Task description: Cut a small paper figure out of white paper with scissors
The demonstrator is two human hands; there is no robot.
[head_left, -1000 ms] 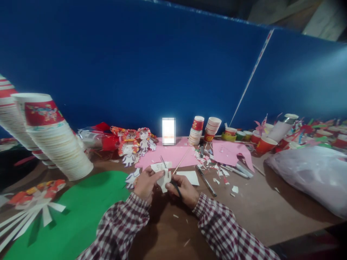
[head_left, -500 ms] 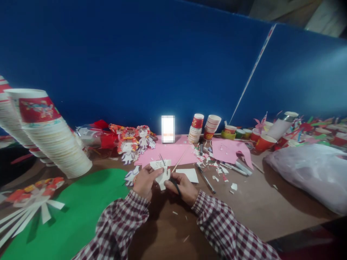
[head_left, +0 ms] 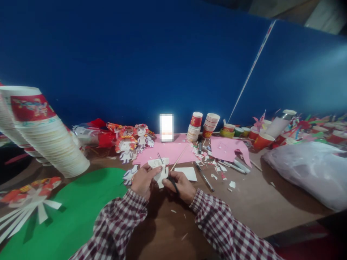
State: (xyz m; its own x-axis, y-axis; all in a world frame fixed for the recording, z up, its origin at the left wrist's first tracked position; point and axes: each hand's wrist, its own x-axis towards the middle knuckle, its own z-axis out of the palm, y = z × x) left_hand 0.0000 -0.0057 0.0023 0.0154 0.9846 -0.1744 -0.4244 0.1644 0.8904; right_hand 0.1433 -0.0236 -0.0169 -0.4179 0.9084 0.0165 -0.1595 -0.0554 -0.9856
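My left hand (head_left: 143, 180) pinches a small white paper piece (head_left: 159, 170) with drawn lines on it, held just above the brown table (head_left: 244, 209). My right hand (head_left: 181, 186) is closed round the black handles of small scissors (head_left: 166, 169), whose blades point up into the paper. Both sleeves are red-and-white check. A thin wooden stick (head_left: 179, 157) lies just beyond my hands, and a white paper rectangle (head_left: 187, 173) lies beside my right hand.
A leaning stack of paper cups (head_left: 51, 141) stands at left above a green sheet (head_left: 73, 213). Pink paper (head_left: 168, 151), cut-out figures (head_left: 132, 141), pens (head_left: 204, 177), scraps and more cups (head_left: 202, 126) lie beyond. A plastic bag (head_left: 306, 169) is at right. A blue wall stands behind.
Hands, paper and scissors hold almost the same pose; the view has shifted slightly, so everything sits a little higher and further left in the picture.
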